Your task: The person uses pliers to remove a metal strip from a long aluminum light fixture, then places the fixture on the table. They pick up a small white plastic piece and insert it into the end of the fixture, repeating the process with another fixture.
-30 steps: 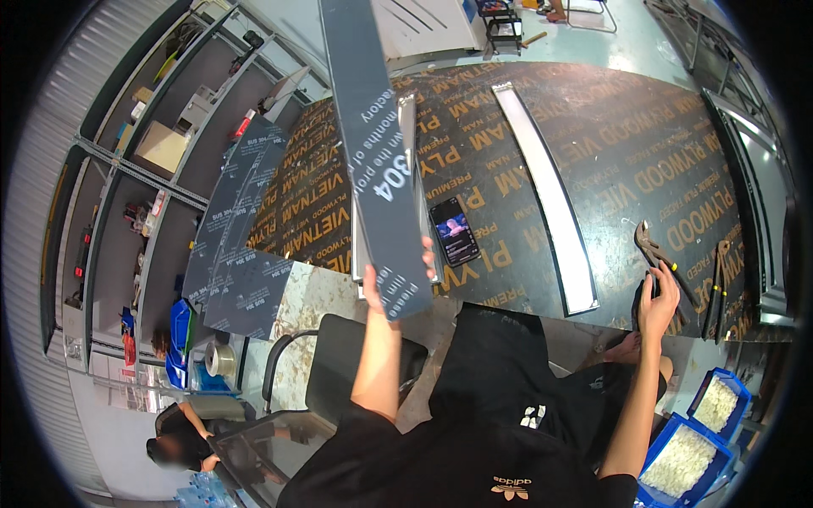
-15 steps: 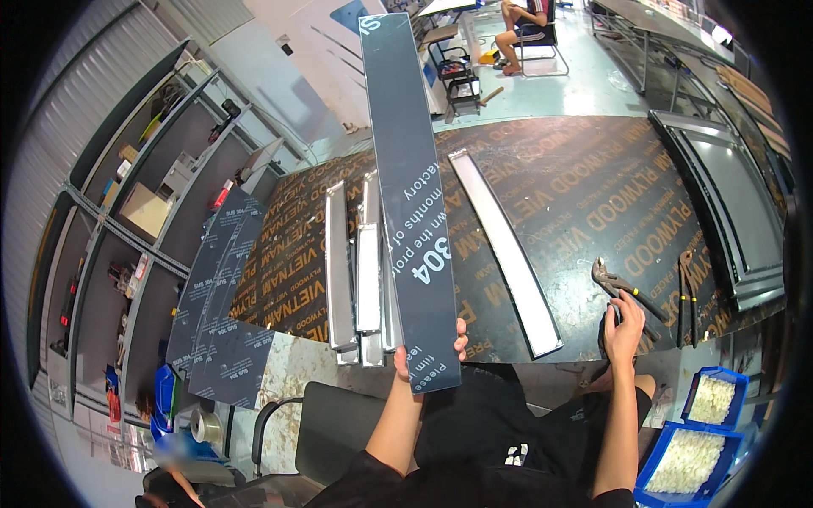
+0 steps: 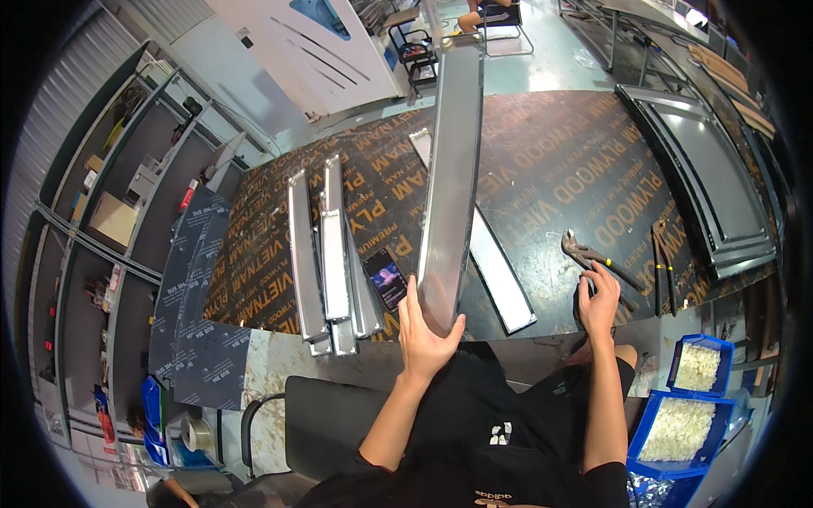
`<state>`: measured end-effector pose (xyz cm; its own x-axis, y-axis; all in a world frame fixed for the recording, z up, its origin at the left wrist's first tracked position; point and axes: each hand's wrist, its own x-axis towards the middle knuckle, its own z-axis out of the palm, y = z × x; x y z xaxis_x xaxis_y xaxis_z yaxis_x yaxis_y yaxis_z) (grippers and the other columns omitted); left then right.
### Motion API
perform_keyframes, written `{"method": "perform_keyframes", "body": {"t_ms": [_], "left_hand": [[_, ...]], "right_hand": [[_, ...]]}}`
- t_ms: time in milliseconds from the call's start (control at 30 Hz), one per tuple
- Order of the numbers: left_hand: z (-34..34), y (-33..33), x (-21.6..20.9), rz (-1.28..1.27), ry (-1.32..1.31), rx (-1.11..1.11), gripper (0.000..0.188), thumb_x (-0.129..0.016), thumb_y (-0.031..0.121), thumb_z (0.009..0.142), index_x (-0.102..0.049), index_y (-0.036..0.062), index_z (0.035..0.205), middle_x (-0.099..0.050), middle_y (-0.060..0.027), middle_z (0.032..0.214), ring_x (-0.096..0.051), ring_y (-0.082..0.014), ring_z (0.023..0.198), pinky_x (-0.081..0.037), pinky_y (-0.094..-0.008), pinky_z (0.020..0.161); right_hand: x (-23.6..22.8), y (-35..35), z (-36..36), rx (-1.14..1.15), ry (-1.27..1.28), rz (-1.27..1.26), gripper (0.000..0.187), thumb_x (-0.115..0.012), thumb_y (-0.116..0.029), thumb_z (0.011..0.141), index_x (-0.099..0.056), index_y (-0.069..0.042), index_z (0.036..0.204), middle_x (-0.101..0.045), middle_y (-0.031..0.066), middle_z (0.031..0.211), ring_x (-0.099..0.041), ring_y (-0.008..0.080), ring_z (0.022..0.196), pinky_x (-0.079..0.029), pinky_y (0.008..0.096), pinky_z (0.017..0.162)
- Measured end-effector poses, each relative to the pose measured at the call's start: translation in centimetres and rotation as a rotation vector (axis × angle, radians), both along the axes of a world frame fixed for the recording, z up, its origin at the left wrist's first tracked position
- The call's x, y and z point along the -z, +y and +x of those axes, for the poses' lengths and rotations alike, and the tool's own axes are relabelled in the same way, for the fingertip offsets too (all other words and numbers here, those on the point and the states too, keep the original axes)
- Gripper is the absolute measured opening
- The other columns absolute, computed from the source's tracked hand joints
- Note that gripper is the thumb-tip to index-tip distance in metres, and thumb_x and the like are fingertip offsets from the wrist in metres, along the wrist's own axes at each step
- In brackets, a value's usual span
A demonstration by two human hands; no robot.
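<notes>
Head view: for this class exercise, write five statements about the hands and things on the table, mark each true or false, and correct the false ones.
1. The left hand holds a long grey strip near its lower end. True.
2. A phone lies on the table to the right of the held strip. False: it lies to the left.
3. The right hand is beside a pair of pliers. True.
4. The phone's screen is dark. False: it is lit.
5. Two blue bins at the lower right contain white pieces. True.
</notes>
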<state>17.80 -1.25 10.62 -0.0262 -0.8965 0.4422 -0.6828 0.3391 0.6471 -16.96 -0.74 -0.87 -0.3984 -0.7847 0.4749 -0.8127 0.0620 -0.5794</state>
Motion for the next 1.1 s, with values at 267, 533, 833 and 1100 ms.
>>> {"method": "perform_keyframes", "body": {"t_ms": [267, 533, 833, 1100], "left_hand": [[-0.9, 0.5, -0.7, -0.004, 0.046, 0.086, 0.107, -0.089, 0.022, 0.076, -0.028, -0.0043, 0.160, -0.052, -0.0257, 0.136, -0.056, -0.0419, 0.126, -0.047, -0.0475, 0.107], [-0.6, 0.6, 0.3, 0.364, 0.665, 0.364, 0.100, -0.085, 0.022, 0.084, -0.026, -0.0064, 0.159, -0.046, -0.0235, 0.154, -0.044, -0.0300, 0.144, -0.035, -0.0411, 0.119], [-0.2, 0.2, -1.5, 0.442, 0.755, 0.473, 0.100, -0.082, 0.021, 0.081, -0.022, -0.0017, 0.158, -0.047, -0.0186, 0.148, -0.050, -0.0258, 0.136, -0.038, -0.0375, 0.115], [0.7, -0.8, -4.2, 0.847, 1.284, 0.570, 0.066, -0.070, 0.040, 0.095, -0.040, 0.0060, 0.143, -0.056, -0.0070, 0.107, -0.054, -0.0128, 0.074, -0.046, -0.0232, 0.052]], "right_hand": [[0.1, 0.0, 0.0, -0.001, 0.023, -0.013, 0.014, -0.071, -0.016, 0.092, -0.075, -0.006, 0.102, -0.070, 0.0138, 0.132, -0.062, 0.0340, 0.123, -0.039, 0.0466, 0.111], [0.4, -0.2, -0.3, -0.013, 0.049, -0.011, 0.014, -0.071, -0.016, 0.093, -0.075, -0.007, 0.103, -0.070, 0.0136, 0.131, -0.063, 0.0338, 0.121, -0.040, 0.0463, 0.111], [0.5, -0.4, -0.4, -0.025, 0.076, -0.035, 0.016, -0.071, -0.018, 0.094, -0.076, -0.006, 0.103, -0.071, 0.0133, 0.132, -0.064, 0.0342, 0.122, -0.042, 0.0442, 0.109], [0.7, -0.4, -0.5, -0.017, 0.093, 0.004, 0.019, -0.071, -0.022, 0.095, -0.077, -0.007, 0.105, -0.072, 0.0117, 0.131, -0.065, 0.0336, 0.123, -0.041, 0.0446, 0.112]]}}
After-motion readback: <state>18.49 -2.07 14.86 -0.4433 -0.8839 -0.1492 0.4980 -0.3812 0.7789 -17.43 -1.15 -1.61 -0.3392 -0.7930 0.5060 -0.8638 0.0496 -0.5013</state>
